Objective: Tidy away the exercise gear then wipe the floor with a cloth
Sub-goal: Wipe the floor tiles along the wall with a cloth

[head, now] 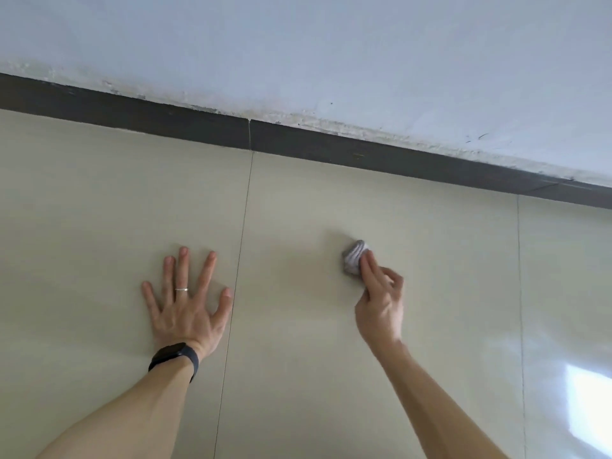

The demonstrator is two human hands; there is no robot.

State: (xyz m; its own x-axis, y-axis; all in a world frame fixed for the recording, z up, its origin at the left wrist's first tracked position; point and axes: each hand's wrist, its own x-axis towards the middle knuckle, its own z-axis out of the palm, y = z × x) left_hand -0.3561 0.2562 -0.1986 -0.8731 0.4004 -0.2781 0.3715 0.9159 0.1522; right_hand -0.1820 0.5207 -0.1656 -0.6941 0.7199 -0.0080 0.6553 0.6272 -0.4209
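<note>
I see small grey bunched-up cloth (354,258) on shiny beige tiled floor (314,376), its long way pointing at dark grey skirting strip (132,117). Right hand (381,303) is right behind it and holds it, two fingers pressing on top. Left hand (185,306) lies well apart across thin floor line (238,260), flat, spread, holding nothing. I think right hand wipes and left props.

Indoor room — glossy beige floor tiles (364,359), dark skirting (364,154), painted wall (298,44)
</note>
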